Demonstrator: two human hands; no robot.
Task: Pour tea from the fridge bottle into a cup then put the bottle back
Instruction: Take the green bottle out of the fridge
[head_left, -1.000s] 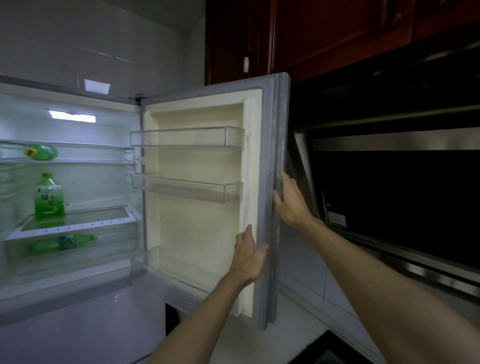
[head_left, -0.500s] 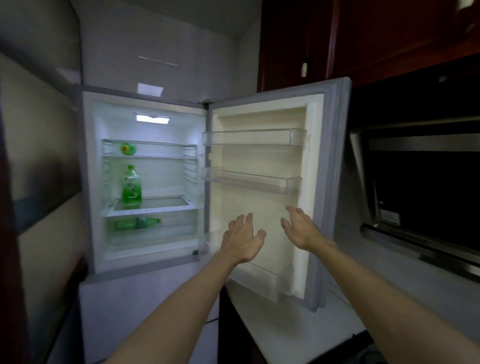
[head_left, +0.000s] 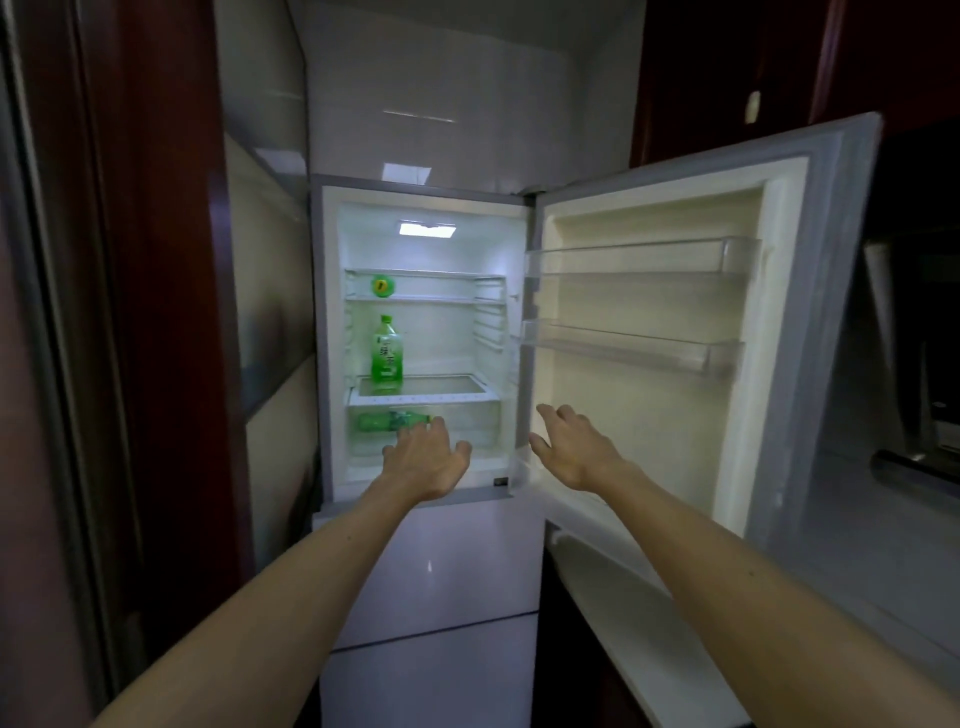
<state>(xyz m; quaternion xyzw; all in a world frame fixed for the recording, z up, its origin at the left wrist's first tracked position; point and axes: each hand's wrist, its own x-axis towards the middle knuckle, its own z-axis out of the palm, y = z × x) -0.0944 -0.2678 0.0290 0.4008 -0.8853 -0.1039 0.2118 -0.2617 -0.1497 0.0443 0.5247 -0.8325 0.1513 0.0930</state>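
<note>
I've got the fridge door (head_left: 675, 332) swung wide to the right, and both hands are out in front of the open compartment, empty, fingers spread loosely. The left hand (head_left: 423, 460) sits low at the front edge of the fridge, over the clear drawer at the bottom; the right hand (head_left: 574, 447) hovers just beside the hinge edge, in front of the door's lowest bin.

The upright tea bottle (head_left: 387, 353) stands on the glass shelf (head_left: 457, 387), toward its left front corner, long axis vertical, cap up. From my hands it lies up and further in, almost directly above the left hand, so I judge the left is the nearer one for the reach; the right would have to cross over.

Two more green bottles are in there: one lying on its side in the drawer (head_left: 389, 421), long axis left to right, cap toward the right, just behind my left fingers, and one on the top shelf (head_left: 383, 286) showing only its round end.

The standing bottle's label is green with pale characters, too blurred for me to read; no brand is legible. I see no cup in view
</note>
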